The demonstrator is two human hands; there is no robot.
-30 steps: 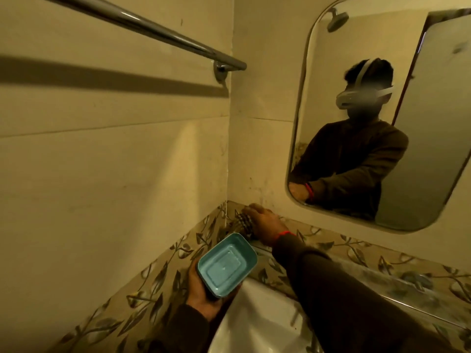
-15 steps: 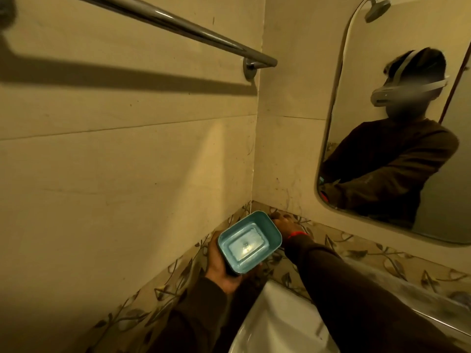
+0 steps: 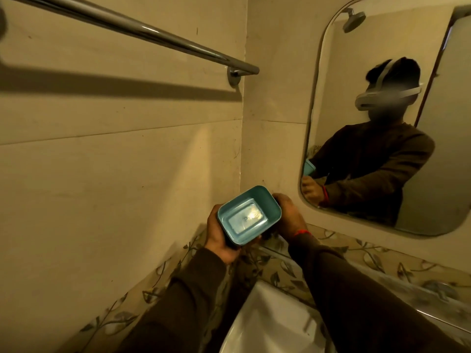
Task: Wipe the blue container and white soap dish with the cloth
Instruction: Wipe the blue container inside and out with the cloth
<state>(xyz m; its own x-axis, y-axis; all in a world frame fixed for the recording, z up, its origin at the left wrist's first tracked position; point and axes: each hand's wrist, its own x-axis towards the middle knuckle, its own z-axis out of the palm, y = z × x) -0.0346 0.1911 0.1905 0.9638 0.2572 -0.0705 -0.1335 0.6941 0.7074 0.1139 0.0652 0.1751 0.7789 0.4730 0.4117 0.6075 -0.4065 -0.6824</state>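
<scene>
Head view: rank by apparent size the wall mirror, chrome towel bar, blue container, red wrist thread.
1. Rounded wall mirror, largest.
2. Long chrome towel bar, though nearness to the camera inflates it.
3. Blue rectangular plastic container.
4. Red wrist thread, smallest.

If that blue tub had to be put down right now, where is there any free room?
The white basin below both arms looks bare. The narrow leaf-patterned ledge under the mirror seems free to the right. The corner is crowded: the left hand and right hand hold the blue container there.
</scene>
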